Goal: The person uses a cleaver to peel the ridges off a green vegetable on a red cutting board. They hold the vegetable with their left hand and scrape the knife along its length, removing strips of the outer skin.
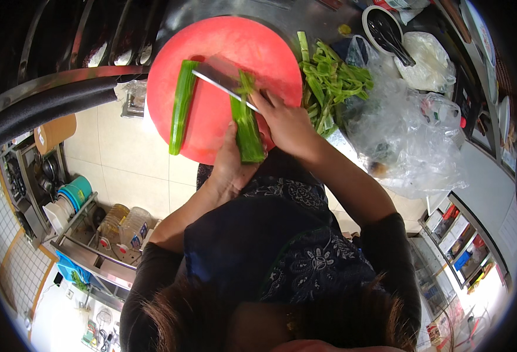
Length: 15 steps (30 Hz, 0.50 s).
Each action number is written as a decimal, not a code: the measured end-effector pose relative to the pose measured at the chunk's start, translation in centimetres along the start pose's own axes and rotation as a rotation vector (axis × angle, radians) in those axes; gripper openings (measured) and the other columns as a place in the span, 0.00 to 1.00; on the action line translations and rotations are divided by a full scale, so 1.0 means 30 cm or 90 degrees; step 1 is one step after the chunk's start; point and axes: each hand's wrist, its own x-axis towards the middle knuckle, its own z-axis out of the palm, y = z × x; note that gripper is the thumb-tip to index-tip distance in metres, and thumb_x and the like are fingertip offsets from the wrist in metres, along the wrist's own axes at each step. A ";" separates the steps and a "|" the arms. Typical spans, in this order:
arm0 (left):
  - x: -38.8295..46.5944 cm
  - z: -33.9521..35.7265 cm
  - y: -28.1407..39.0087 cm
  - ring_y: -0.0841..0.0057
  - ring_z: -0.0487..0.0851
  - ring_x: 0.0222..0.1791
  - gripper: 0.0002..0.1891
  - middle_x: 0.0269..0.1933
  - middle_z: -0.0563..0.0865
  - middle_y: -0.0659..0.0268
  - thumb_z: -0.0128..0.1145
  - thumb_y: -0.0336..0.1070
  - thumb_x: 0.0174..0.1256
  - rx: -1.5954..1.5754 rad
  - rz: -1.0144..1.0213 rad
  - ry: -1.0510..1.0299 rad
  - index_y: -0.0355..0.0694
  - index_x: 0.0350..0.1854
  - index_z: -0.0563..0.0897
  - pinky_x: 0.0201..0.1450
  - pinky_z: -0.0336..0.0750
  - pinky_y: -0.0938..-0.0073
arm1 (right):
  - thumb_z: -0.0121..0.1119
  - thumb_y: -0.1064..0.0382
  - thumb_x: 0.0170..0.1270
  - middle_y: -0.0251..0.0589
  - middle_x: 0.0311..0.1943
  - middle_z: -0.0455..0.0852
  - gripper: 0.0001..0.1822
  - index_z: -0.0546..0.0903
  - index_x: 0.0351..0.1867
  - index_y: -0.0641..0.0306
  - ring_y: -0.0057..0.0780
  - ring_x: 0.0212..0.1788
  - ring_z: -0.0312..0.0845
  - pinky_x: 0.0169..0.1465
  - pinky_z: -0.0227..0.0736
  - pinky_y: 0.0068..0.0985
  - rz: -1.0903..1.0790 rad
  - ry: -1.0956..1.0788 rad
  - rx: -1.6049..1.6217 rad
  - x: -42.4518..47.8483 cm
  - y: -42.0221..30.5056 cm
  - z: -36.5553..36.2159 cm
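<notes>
My left hand point(232, 160) grips a thick, peeled green stem point(248, 138) by its lower end, over the near edge of a round red cutting board point(223, 39). In my right hand point(284, 121) is a cleaver point(223, 81), its blade lying across the upper part of that stem; the handle is hidden by my fingers. Thin green peel point(246, 82) clings at the blade. Another peeled green stem point(182, 108) lies lengthwise on the left side of the board. Beside the board, at the right, is a heap of green peelings point(329, 79).
Clear plastic bags point(408, 141) spread over the counter at the right, below a white-rimmed container with a black spoon point(381, 31) and a tied white bag point(428, 61). Metal bars point(64, 81) run at the upper left. A rack with plastic bottles point(133, 229) stands lower left.
</notes>
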 end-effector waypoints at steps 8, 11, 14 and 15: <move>0.000 0.041 -0.006 0.60 0.81 0.51 0.26 0.49 0.83 0.57 0.36 0.58 0.80 -0.001 0.044 0.011 0.40 0.57 0.76 0.59 0.75 0.55 | 0.60 0.68 0.59 0.47 0.67 0.73 0.37 0.65 0.73 0.49 0.46 0.39 0.87 0.32 0.83 0.37 -0.018 0.011 -0.019 -0.295 -0.049 -0.049; 0.001 -0.003 -0.006 0.60 0.80 0.55 0.27 0.54 0.82 0.56 0.37 0.59 0.80 0.028 0.032 -0.017 0.39 0.59 0.74 0.63 0.74 0.53 | 0.62 0.66 0.61 0.46 0.69 0.72 0.35 0.68 0.72 0.46 0.44 0.39 0.87 0.31 0.83 0.35 0.025 -0.081 -0.022 -0.461 -0.071 -0.111; -0.048 0.031 0.007 0.61 0.80 0.55 0.27 0.54 0.82 0.55 0.39 0.58 0.79 0.046 0.006 0.033 0.39 0.60 0.73 0.62 0.75 0.54 | 0.62 0.65 0.64 0.47 0.69 0.72 0.33 0.68 0.71 0.48 0.44 0.38 0.87 0.30 0.83 0.35 0.029 -0.103 -0.034 -0.550 -0.089 -0.140; -0.037 0.014 0.006 0.61 0.81 0.55 0.26 0.53 0.82 0.55 0.40 0.58 0.79 0.031 -0.005 0.034 0.38 0.59 0.74 0.61 0.76 0.55 | 0.61 0.65 0.64 0.47 0.69 0.72 0.33 0.68 0.71 0.49 0.44 0.37 0.87 0.29 0.83 0.35 0.026 -0.105 -0.035 -0.560 -0.094 -0.147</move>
